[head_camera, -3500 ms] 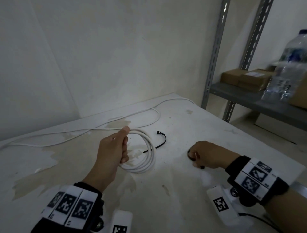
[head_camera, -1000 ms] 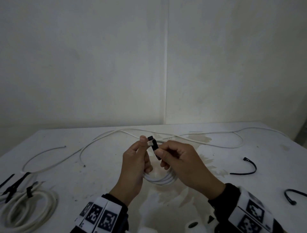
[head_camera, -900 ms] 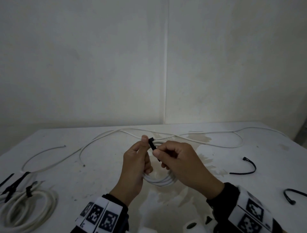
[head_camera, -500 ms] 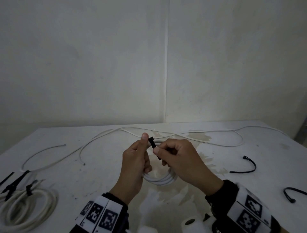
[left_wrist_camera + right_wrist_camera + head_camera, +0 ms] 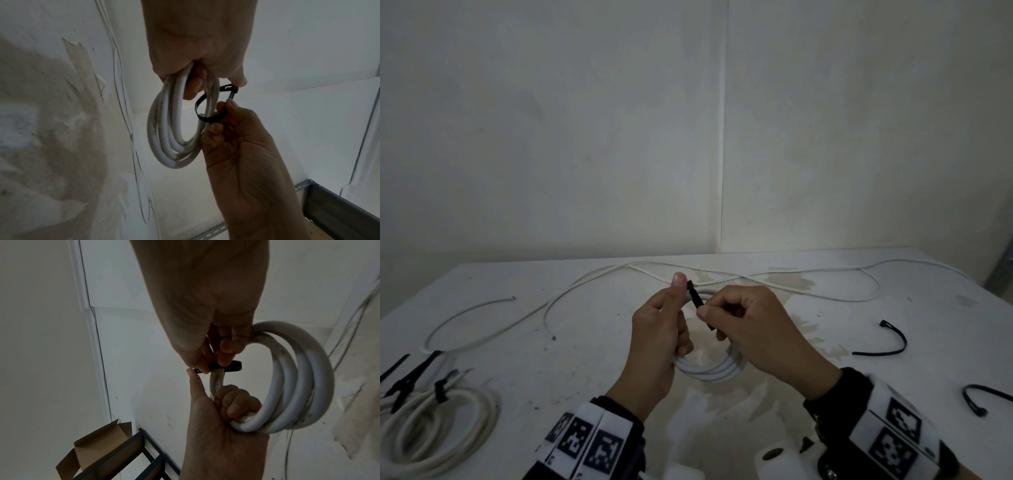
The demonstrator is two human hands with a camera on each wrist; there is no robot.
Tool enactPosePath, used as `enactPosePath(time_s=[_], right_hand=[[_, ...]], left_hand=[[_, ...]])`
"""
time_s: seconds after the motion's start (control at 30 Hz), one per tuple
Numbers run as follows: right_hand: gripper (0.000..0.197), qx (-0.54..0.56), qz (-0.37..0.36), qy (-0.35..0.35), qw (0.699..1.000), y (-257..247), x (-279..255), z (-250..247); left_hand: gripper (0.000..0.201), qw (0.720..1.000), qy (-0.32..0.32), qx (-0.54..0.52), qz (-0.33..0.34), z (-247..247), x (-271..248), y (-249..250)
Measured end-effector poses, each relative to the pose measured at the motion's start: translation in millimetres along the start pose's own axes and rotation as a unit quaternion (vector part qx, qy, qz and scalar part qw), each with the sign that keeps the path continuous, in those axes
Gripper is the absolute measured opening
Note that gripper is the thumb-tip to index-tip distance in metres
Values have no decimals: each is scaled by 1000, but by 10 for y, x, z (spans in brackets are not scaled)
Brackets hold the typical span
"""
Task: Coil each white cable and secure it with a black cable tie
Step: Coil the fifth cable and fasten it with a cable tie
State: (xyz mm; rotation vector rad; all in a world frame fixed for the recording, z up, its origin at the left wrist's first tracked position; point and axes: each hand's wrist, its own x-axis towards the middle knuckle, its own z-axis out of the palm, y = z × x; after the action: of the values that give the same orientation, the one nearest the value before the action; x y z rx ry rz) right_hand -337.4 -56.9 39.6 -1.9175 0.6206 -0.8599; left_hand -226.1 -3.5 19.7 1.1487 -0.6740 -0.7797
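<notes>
My left hand [image 5: 671, 325] grips a small coil of white cable [image 5: 710, 373] just above the table, its thumb upright against the head of a black cable tie [image 5: 697, 300]. My right hand [image 5: 705, 312] pinches the tie's tail between thumb and forefinger. In the left wrist view the cable tie [image 5: 206, 108] forms a loose loop around one side of the coil [image 5: 170, 129], below my left hand [image 5: 197, 48]. The right wrist view shows my right hand [image 5: 207, 368] on the tie [image 5: 230, 368] beside the coil [image 5: 298, 378].
Long loose white cables [image 5: 592, 284] snake across the back of the white table [image 5: 592, 363]. A tied white coil [image 5: 438, 428] and black ties [image 5: 407, 377] lie at the front left. Two spare black ties [image 5: 887, 346] [image 5: 977, 397] lie on the right.
Since 3.5 s ago my right hand brought a tie from the table to the coil. Over the last second the hands stayed together, the right one drawing the tail slightly down.
</notes>
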Motion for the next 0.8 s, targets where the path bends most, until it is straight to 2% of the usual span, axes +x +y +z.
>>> enactPosePath(time_s=[0.4,0.53,0.63,0.8], right_hand=[[18,17,8,5,1000,-41,19,4],[19,6,-11,4,1000,-50,31,39],[17,14,-29,19,999,-51,10,78],[9,-43,-103,36,993,-44,-55,115]], left_hand=[[34,999,2,38,36,-13,9,17],[31,996,-7,63,58,-13,-8,13],[37,996,-1,55,65,-34,-9,39],[30,996,25,18,88,-73,26,138]])
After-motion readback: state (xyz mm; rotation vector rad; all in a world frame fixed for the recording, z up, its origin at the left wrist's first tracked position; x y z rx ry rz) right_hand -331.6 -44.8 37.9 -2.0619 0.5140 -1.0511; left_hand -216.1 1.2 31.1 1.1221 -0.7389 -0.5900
